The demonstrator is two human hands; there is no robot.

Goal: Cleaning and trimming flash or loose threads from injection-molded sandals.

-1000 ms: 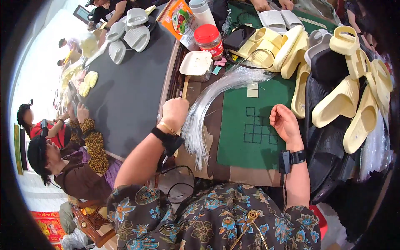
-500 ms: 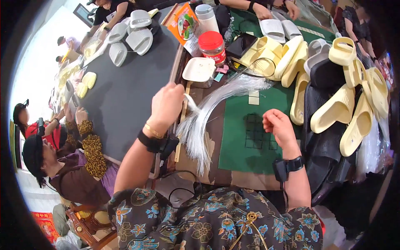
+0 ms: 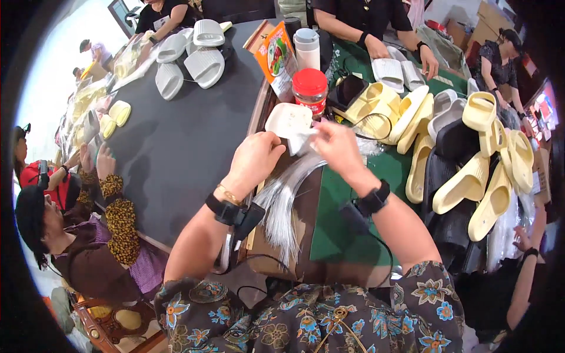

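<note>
My left hand (image 3: 256,159) is closed, its thumb pressed toward the curled fingers, beside a shallow white dish (image 3: 287,119). My right hand (image 3: 341,154) is a little blurred, its fingers drawn together right of the dish. Between the two hands a small whitish piece (image 3: 301,142) shows; its kind is unclear, and the fingers partly hide it. What each hand grips cannot be made out. Below them a bundle of clear plastic strands (image 3: 279,203) fans toward the table's near edge.
A red-lidded jar (image 3: 310,91), a bottle (image 3: 306,50) and an orange packet (image 3: 276,56) stand behind the dish. Cream slippers (image 3: 462,182) are piled at right on a green mat (image 3: 335,223). Grey slippers (image 3: 206,62) lie far left. Co-workers sit around the table.
My right hand has moved left and up, from over the green mat to beside the dish. My left hand has shifted slightly right and down. The view has tilted, showing more of the people opposite.
</note>
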